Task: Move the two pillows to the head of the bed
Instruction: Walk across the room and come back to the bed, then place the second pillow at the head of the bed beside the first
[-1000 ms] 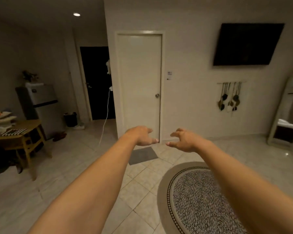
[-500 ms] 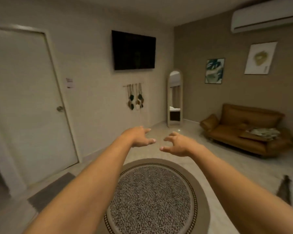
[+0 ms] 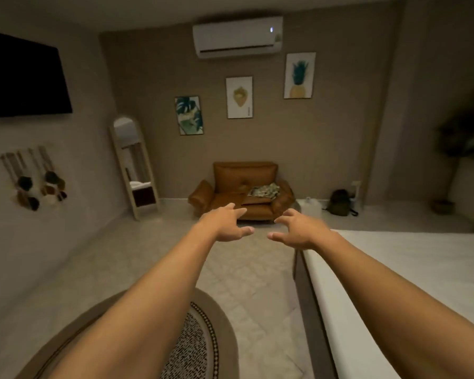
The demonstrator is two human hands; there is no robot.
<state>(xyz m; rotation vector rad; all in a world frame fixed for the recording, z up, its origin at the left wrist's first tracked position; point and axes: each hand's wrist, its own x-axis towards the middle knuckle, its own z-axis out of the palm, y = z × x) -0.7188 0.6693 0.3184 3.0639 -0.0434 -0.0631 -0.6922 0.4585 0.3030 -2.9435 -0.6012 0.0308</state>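
Both my arms stretch forward at chest height. My left hand [image 3: 226,225] is open with fingers spread and holds nothing. My right hand [image 3: 294,229] is open too, fingers apart, a short gap from the left one. The bed [image 3: 411,272] with a pale sheet fills the right side, its corner just below my right wrist. No plain bed pillow is in view. A patterned cushion or cloth [image 3: 264,191] lies on the brown sofa [image 3: 230,192] at the far wall.
A round patterned rug [image 3: 195,348] lies on the tiled floor below my left arm. A standing mirror [image 3: 134,168] leans at the left wall. A dark backpack [image 3: 340,202] and a potted plant [image 3: 454,149] stand at the far right.
My view has swung right, from the white door past the wall TV to the sofa wall and the bed. Both hands stay open and held out in front.
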